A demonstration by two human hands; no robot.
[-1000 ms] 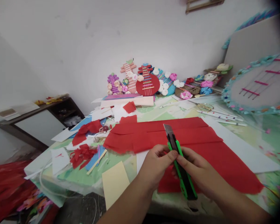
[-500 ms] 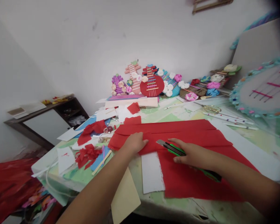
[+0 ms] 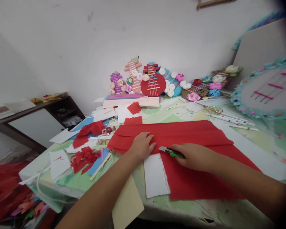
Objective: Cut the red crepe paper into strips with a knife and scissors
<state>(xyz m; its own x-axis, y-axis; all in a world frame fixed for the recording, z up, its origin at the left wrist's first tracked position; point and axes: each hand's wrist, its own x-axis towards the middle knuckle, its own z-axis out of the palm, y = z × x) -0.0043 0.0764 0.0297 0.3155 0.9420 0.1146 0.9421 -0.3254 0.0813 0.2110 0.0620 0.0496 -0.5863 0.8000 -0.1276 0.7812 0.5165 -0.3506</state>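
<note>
Red sheet, cutter near edge

Your left hand lies palm down on the red sheet, fingers slightly spread and pointing toward its far edge, thumb out toward your right hand. Your left forearm slants up to the sheet from its near left side. Your right hand is closed around the cutter, back of the hand up, over the middle of the sheet, near your left thumb. Your right forearm reaches in across the sheet's right side.
</note>
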